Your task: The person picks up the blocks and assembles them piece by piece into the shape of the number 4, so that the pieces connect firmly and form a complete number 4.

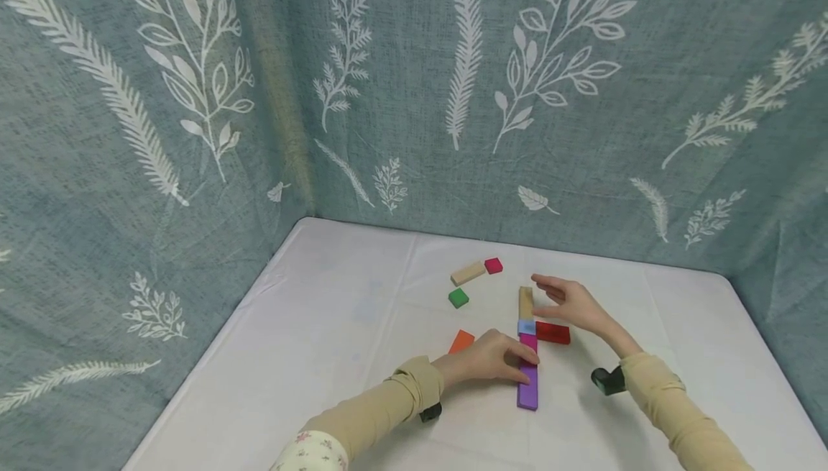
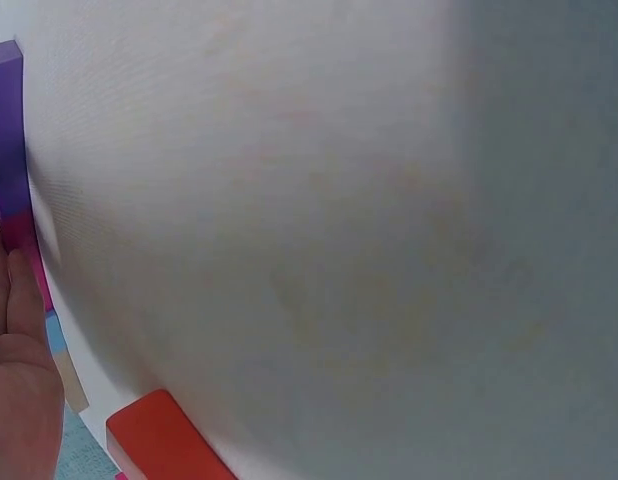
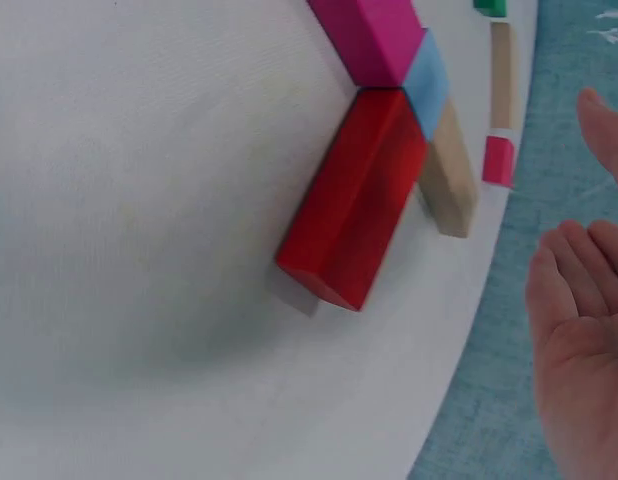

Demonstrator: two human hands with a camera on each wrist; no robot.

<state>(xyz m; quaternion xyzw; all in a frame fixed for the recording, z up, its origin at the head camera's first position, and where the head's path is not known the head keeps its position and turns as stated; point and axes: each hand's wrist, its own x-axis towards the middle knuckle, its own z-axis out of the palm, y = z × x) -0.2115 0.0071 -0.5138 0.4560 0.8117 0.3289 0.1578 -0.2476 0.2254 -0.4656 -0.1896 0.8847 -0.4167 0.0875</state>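
A row of blocks runs away from me in the head view: a purple block (image 1: 527,395), a magenta block (image 1: 529,342), a light-blue block (image 1: 527,327) and a plain wooden block (image 1: 525,303). My left hand (image 1: 493,357) reaches over the row from the left, pinching the purple block near its seam with the magenta one. A red block (image 1: 553,333) juts out to the right at the light-blue block. Beside the wooden block, my right hand (image 1: 576,304) hovers with fingers and thumb apart, holding nothing; the right wrist view shows its palm (image 3: 587,380).
An orange block (image 1: 461,341) lies behind my left hand. Farther back are a green block (image 1: 458,298), another plain wooden block (image 1: 468,273) and a small pinkish-red block (image 1: 494,265). A patterned curtain (image 1: 414,97) hangs around the white table (image 1: 336,277).
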